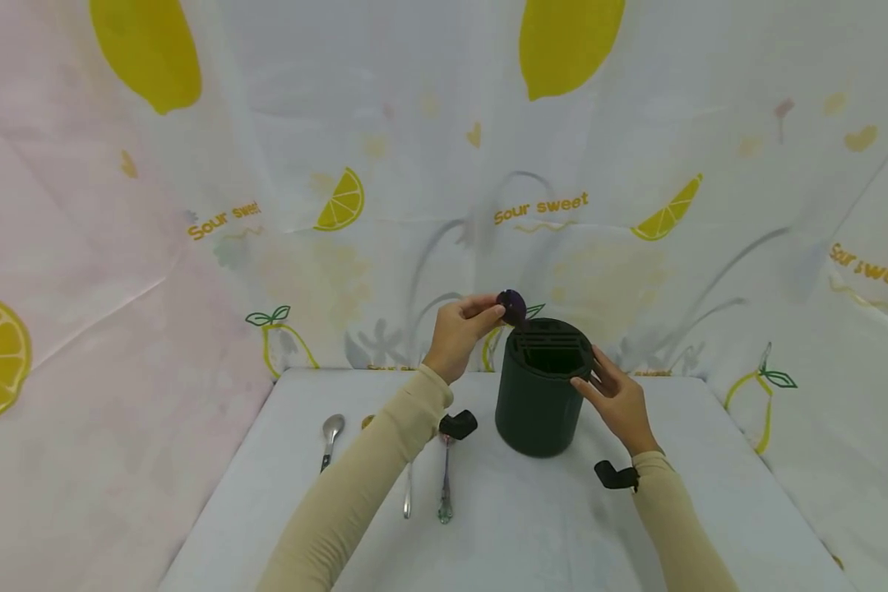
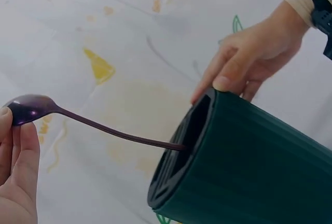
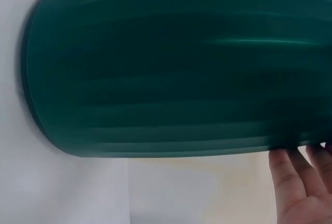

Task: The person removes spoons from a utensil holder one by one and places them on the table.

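My left hand point(image 1: 457, 335) pinches a dark purple spoon point(image 2: 32, 109) by its bowl, thumb on one side and fingers on the other. The spoon's thin handle points down, its end inside the slotted top of a dark green utensil holder point(image 1: 536, 419). This ribbed cylinder stands upright on the table and fills most of the right wrist view point(image 3: 155, 73). At its right side, my right hand point(image 1: 622, 404) grips the upper edge, with the thumb near the front of the rim and the fingers behind.
On the white table point(image 1: 548, 526) lie a silver spoon with a dark handle point(image 1: 332, 429), a spoon with an ornate greenish handle end point(image 1: 446, 493) and a silver handle point(image 1: 408, 497) partly under my left sleeve. A lemon-print cloth point(image 1: 429, 148) hangs behind the table.
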### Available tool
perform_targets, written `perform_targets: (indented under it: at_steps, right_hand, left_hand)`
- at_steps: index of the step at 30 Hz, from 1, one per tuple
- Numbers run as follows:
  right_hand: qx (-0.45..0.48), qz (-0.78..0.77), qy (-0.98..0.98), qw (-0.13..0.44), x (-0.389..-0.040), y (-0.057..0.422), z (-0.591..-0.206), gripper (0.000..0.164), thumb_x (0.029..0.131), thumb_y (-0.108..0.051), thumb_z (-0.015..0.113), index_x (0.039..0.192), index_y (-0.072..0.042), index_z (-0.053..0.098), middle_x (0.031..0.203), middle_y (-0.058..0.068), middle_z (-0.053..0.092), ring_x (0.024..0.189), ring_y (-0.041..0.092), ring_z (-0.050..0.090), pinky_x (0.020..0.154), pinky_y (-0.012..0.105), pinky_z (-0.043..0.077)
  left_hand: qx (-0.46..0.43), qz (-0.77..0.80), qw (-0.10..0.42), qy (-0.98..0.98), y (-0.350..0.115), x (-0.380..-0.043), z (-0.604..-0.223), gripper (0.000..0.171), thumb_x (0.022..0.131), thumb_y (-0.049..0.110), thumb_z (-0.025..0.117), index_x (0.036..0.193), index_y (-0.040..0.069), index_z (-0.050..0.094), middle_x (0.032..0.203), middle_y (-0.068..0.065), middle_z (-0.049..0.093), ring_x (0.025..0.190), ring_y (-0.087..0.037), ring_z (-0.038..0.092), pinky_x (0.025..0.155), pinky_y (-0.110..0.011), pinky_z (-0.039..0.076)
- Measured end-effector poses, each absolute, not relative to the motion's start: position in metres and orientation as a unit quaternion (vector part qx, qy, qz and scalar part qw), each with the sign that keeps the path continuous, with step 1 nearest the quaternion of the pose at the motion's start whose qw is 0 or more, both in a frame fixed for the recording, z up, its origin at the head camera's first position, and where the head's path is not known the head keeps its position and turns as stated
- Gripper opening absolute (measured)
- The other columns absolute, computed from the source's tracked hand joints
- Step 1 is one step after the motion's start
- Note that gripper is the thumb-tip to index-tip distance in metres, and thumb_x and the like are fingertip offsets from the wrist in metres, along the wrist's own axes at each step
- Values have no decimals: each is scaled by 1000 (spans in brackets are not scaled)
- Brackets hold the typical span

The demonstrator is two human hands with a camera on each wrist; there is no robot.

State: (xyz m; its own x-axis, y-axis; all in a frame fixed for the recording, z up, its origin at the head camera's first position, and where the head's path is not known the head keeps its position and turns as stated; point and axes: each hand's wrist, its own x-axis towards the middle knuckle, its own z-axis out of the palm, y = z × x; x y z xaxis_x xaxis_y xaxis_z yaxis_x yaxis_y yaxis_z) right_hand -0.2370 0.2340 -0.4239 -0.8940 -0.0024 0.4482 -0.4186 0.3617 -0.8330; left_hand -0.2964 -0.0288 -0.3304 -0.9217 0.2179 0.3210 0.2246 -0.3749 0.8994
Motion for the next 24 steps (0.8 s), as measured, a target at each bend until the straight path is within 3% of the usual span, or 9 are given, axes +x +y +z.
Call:
perform_targets:
  at_steps: [10,18,24]
  right_hand:
    - [129,551,-804,183,-237,232,-423,69,91,-16,72,149,-2,36,151,19,37,133,37,40,99,44,43]
    - [127,547,-807,186,-238,233,-424,69,91,-16,71,149,-5,36,151,18,37,133,37,41,98,40,44]
    - [129,554,-801,188,-238,233,-426,68,91,-14,71,148,-1,37,150,19,38,133,38,40,98,39,45]
  left_hand:
    - [-168,-849,8,-502,-49,-295,-313,21,89,-6,66,109,-12,62,101,-15,67,89,-21,70,92,-35,54]
    - [-152,-869,22,-470,-70,-298,-305,13,89,-8,65,102,-7,64,100,-15,67,85,-19,69,91,-35,54]
    - [-142,-878,30,-456,-90,-300,-304,11,90,-8,63,100,-4,66,97,-13,68,81,-18,68,87,-31,56]
